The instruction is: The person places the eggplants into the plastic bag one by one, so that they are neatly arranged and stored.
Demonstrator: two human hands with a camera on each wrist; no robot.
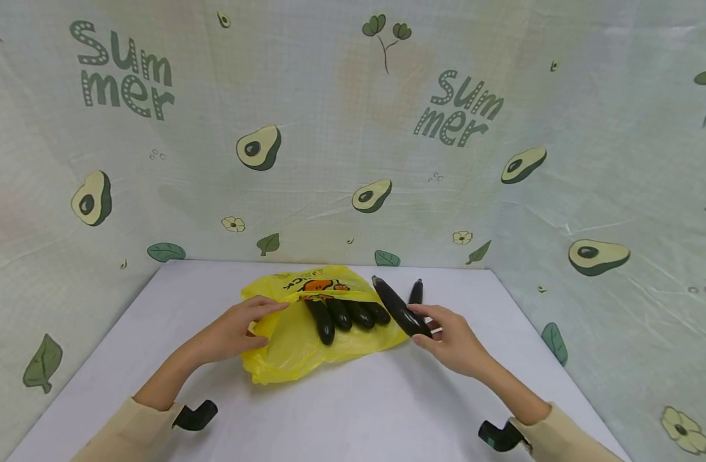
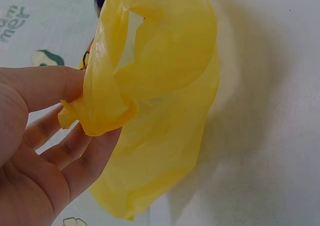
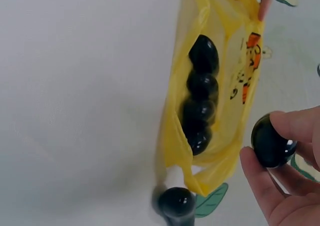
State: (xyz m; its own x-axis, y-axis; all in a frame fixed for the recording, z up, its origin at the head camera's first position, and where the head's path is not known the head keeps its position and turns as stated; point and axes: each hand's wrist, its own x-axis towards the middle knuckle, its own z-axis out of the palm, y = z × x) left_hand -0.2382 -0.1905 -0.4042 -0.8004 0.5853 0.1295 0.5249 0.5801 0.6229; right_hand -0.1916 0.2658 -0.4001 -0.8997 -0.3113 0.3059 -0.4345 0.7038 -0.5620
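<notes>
A yellow plastic bag (image 1: 295,359) lies on the table with its mouth spread, and several long dark eggplants (image 1: 326,324) rest side by side inside. At the bag's left side my left hand (image 1: 241,326) holds the edge between thumb and fingers; the left wrist view shows the bunched yellow film (image 2: 107,105) there. My right hand (image 1: 453,340) grips another eggplant (image 1: 395,305) near its lower end, tilted over the bag's right side. In the right wrist view this eggplant's rounded end (image 3: 270,141) shows between thumb and fingers.
One more eggplant (image 1: 416,292) lies on the table just right of the bag, partly behind the held one. The white table (image 1: 353,417) meets a curtain (image 1: 306,212) printed with avocados and leaves at the back and sides.
</notes>
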